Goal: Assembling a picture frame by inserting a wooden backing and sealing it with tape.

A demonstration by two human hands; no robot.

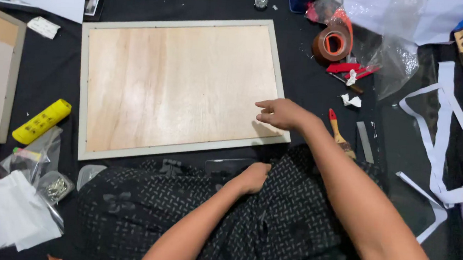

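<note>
From my head camera, the picture frame (182, 87) lies face down before me on the dark cloth, its plywood backing (180, 82) already seated inside the grey border. My right hand (279, 114) rests at the lower right corner, fingers pressed together, forefinger out. My left hand (252, 177) is curled shut near the lower edge, holding nothing I can see. Whether every fastener is in, I cannot tell.

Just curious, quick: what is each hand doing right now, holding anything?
Left hand: curled shut by the lap; whether it holds anything cannot be told.
Right hand: holding nothing, fingers resting on the wooden board.
</note>
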